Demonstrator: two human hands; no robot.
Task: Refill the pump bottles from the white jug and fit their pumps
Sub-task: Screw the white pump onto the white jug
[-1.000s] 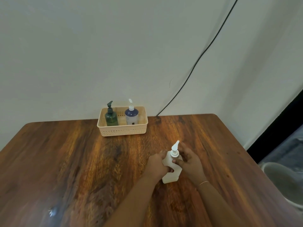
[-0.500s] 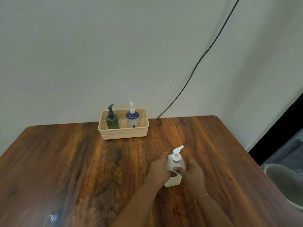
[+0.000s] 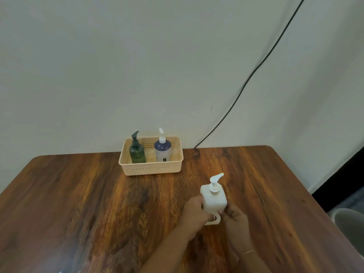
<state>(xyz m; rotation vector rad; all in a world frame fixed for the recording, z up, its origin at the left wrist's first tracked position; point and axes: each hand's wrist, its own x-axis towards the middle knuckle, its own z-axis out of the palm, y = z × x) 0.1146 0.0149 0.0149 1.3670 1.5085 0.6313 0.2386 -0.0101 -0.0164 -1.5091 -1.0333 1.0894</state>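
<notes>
Wooden table (image 3: 98, 203) against pale wall (image 3: 137, 66).

The person shows 2 bare forearms, with no sleeve reaching into view on either side. The left hand (image 3: 194, 210) carries no ring or band that can be made out. The right hand (image 3: 235, 217) has 1 thin, pale metallic bangle (image 3: 248, 252) circling the wrist. The fingernails are short; whether they are painted is too blurred to tell.
</notes>
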